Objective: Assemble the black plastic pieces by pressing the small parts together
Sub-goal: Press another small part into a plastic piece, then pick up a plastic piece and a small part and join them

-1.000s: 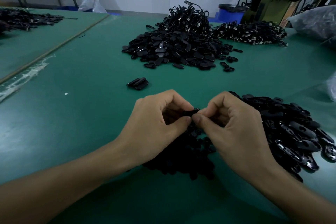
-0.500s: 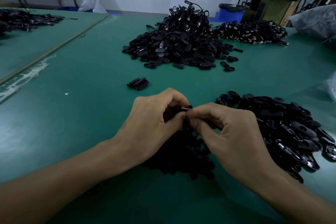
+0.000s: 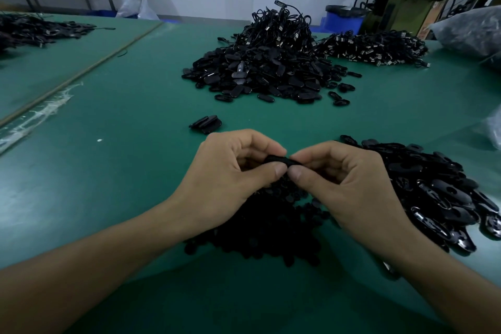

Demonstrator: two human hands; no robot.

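Note:
My left hand (image 3: 230, 173) and my right hand (image 3: 341, 182) meet at the middle of the green table (image 3: 122, 165). Between their thumbs and forefingers they pinch one small black plastic piece (image 3: 282, 161), mostly hidden by the fingertips. Under the hands lies a low heap of small black parts (image 3: 265, 228). To the right a heap of glossy oval black shells (image 3: 439, 192) touches my right wrist.
A short stack of black pieces (image 3: 206, 123) lies just beyond my left hand. A big pile of black pieces and cables (image 3: 271, 68) stands further back, with another cable pile (image 3: 374, 46) at its right. A plastic bag (image 3: 471, 32) sits far right.
Both hands have turned the piece between them. My right hand dipped toward the heap half a second ago, then rose back level with the left, and the piece now lies flat between the fingertips.

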